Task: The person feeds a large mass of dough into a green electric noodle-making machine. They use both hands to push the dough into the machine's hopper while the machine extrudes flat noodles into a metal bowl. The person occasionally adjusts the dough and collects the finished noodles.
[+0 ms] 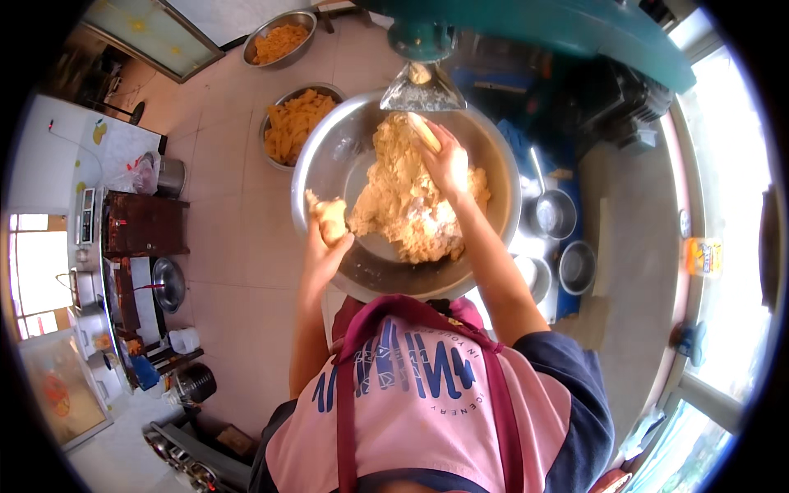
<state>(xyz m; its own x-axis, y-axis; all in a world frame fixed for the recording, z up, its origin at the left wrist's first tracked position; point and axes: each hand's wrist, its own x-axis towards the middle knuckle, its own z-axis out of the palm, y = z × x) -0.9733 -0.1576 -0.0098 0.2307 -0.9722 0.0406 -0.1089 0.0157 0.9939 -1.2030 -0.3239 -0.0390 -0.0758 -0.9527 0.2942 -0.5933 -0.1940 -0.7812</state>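
A wide metal basin holds a large, rough mass of tan dough. At the basin's left rim, my left hand is closed around a lump of dough, apart from the main mass. My right hand reaches over the far part of the dough, its fingers curled around a pale, elongated piece that looks like dough. Just beyond this hand, a flared metal chute hangs under a green machine, with a small bit of dough on it.
Two metal bowls of orange flat pieces, one near and one farther, stand on the tiled floor left of the basin. To the right are a long-handled saucepan and a round metal pan. A brown cabinet stands at the left.
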